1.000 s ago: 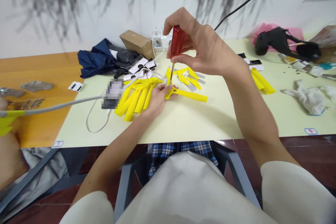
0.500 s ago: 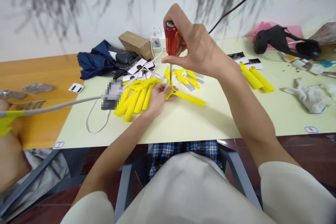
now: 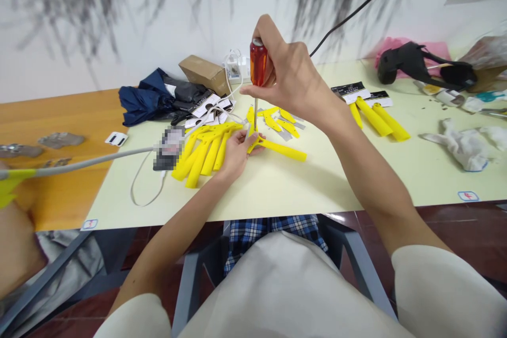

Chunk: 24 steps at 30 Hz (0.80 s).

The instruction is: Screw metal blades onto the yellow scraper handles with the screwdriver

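Note:
My right hand (image 3: 291, 74) is closed around the red, see-through handle of a screwdriver (image 3: 258, 67). The screwdriver stands upright, its metal shaft pointing down at the head of a yellow plastic handle (image 3: 284, 150). My left hand (image 3: 236, 156) pinches that head just above the table, with the grip sticking out to the right. A grey flat edge shows beside the head; the screwdriver tip is too small to make out. Left of my left hand lies a pile of similar yellow handles (image 3: 197, 161). Behind it are loose yellow head pieces (image 3: 288, 128) and grey plates (image 3: 284, 135).
A white cable (image 3: 137, 190) and a blurred-out device (image 3: 168, 148) lie left. Behind are a cardboard box (image 3: 204, 73), a dark blue cloth (image 3: 144, 96) and printed cards. To the right are yellow handles (image 3: 374, 116), a white glove (image 3: 463, 145) and a black strapped object (image 3: 407, 60). Another person's arm shows far left.
My right hand and the screwdriver sit slightly lower in view, still upright over the yellow handle. The view has shifted a little, showing another yellow handle at right.

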Each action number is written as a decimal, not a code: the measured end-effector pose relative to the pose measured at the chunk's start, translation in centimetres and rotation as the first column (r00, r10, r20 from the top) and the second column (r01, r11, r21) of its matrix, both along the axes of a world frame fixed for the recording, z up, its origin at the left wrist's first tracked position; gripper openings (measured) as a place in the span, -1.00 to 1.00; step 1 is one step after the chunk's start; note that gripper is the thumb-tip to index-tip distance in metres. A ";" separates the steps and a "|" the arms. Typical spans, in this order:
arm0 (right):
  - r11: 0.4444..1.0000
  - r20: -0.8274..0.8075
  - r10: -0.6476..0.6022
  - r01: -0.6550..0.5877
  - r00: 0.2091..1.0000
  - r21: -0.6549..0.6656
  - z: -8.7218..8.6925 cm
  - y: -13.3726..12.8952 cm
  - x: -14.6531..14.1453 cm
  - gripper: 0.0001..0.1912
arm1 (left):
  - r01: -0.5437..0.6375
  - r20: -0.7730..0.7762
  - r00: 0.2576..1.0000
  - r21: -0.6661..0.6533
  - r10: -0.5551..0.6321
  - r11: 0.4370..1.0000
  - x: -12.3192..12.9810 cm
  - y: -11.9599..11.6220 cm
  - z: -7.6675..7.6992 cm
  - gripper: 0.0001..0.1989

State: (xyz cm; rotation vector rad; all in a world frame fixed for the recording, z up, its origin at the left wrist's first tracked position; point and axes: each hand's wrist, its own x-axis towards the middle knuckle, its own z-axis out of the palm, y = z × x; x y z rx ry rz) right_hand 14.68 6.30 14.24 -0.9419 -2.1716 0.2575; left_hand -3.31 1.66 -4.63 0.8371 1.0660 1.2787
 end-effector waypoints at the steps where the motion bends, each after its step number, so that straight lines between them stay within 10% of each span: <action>1: 1.000 0.000 0.002 -0.002 1.000 -0.010 -0.2 0.2 0.0 -0.35 | 0.000 0.001 1.000 0.000 0.000 1.000 0.0 0.0 0.0 -0.67; 17: 0.995 -0.217 -0.096 0.100 0.971 0.009 -1.7 -2.9 2.4 -0.37 | 0.055 0.009 0.998 0.055 -0.055 0.997 0.2 0.0 0.1 -0.53; 24: 0.978 -0.710 -0.199 0.185 0.675 -0.097 -3.5 -8.3 8.9 -0.49 | 0.113 -0.036 0.993 0.127 -0.109 0.985 -0.6 0.1 1.4 -0.47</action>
